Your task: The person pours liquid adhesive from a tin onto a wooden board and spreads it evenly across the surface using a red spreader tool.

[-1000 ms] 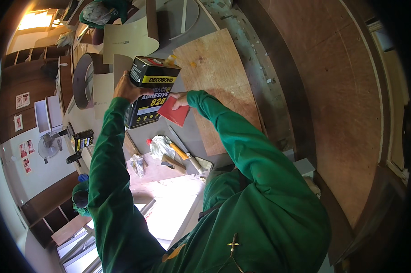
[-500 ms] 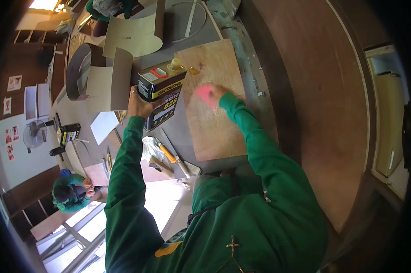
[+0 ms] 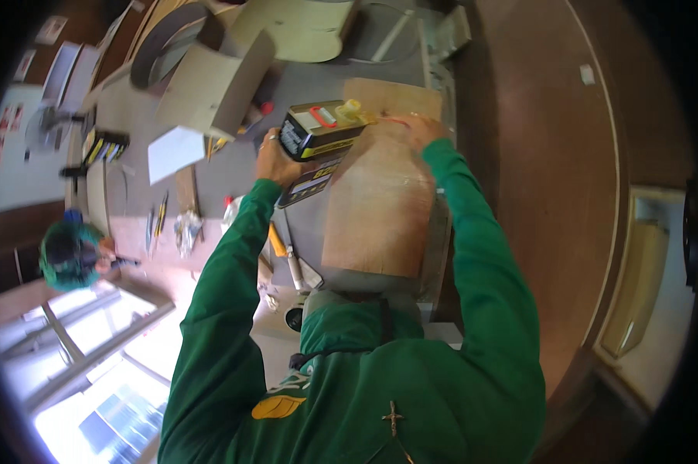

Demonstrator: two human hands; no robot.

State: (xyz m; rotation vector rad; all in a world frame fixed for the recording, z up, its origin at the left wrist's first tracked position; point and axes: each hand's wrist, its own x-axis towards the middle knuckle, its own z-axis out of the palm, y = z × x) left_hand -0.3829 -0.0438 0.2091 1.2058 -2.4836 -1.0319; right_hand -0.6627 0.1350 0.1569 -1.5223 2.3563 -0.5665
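Observation:
My left hand (image 3: 275, 162) is closed on the side of a rectangular adhesive can (image 3: 318, 148), dark with a yellow band, a red handle and a yellow spout. The can is held tilted above the left edge of a thin plywood board (image 3: 376, 205), its spout toward the board's far part. My right hand (image 3: 422, 131) is closed at the board's far right side. From its fingers a flat pink spreader (image 3: 396, 121) shows edge-on, close to the spout. Wet, shiny glue streaks lie on the board near the right hand; the details are blurred.
Curved veneer sheets (image 3: 209, 85) stand at the far left. White paper (image 3: 175, 153), a hammer (image 3: 291, 259) and a yellow-handled tool (image 3: 276, 240) lie left of the board. A person in green (image 3: 74, 255) sits farther left. A large brown panel (image 3: 550, 178) stands at right.
The can has shifted right, with its spout now over the board's edge. My right hand has moved to the far right with the spreader. The view has turned.

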